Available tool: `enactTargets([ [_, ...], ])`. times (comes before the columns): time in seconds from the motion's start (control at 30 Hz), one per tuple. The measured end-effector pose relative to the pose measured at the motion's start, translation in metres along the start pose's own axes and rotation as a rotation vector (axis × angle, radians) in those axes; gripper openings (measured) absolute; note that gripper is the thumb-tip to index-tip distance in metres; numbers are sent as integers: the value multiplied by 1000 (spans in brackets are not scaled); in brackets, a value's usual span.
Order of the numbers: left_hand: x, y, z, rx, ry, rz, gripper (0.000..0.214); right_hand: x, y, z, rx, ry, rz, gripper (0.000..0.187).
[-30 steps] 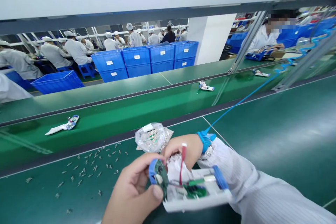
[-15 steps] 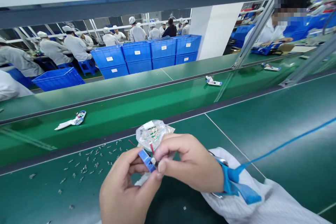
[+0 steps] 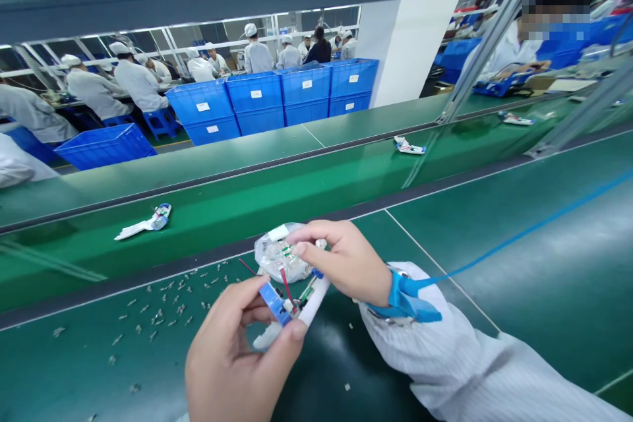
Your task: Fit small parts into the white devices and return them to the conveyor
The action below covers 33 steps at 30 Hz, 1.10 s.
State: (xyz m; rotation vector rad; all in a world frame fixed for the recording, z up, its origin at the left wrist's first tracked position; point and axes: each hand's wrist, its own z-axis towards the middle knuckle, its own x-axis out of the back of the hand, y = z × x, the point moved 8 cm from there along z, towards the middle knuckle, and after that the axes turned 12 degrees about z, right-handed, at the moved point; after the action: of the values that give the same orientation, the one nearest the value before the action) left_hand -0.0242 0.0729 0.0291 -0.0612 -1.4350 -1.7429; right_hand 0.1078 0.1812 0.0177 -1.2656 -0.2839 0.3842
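Note:
My left hand grips a blue-and-white plastic housing, which lies opened out. A green circuit board and red wires show inside it. My right hand reaches over a clear plastic bag of small board parts, just behind the housing. Its thumb and index finger are apart at the bag's right side, and I see nothing between them. The other fingers are partly hidden. A blue wrist strap with a cord goes round my right wrist.
Many tiny metal parts lie scattered on the green bench at left. Beyond runs a green conveyor carrying several similar housings. Metal posts stand at right. Blue bins and people in white work farther back.
My right hand has left the wires at the housing and moved up and away to the bag. My left hand stays on the housing. Housings on the conveyor have shifted right.

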Motion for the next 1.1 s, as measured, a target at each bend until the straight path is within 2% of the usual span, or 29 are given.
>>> enactTargets([
  [0.1, 0, 6, -2, -119, 3, 72, 18, 1, 7, 5, -50, -32, -245, 21],
  [0.17, 1, 9, -4, -205, 13, 130, 18, -5, 9, 6, -67, -125, -319, 19],
  [0.23, 1, 11, -6, -270, 28, 184, 20, -16, 12, 3, -94, -265, -294, 21],
  [0.33, 1, 15, -9, -367, 34, 247, 20, -36, 17, -6, -170, -489, -135, 29],
  [0.47, 0, 24, -15, -522, 38, 304, 19, -43, 24, -10, -267, -487, 10, 25],
  [0.6, -4, 29, -21, -588, 15, 295, 21, -47, 24, -10, -288, -462, 133, 16],
  [0.7, -1, 26, -19, -500, 49, 191, 23, -40, 13, -9, -206, -362, 153, 15],
  [0.8, 3, 8, -10, -235, 84, -4, 22, -23, -8, -14, -2, -115, 33, 20],
  [0.87, 0, -6, -6, -54, 42, -172, 24, -16, -25, -24, 156, 26, -96, 21],
  [0.93, -6, -14, -5, 71, -18, -318, 28, -17, -38, -36, 277, 107, -213, 19],
  [1.0, -12, -16, -5, 129, -71, -394, 33, -20, -46, -46, 357, 160, -302, 18],
  [1.1, -18, -14, -5, 162, -118, -366, 35, -21, -52, -54, 412, 239, -376, 16],
])
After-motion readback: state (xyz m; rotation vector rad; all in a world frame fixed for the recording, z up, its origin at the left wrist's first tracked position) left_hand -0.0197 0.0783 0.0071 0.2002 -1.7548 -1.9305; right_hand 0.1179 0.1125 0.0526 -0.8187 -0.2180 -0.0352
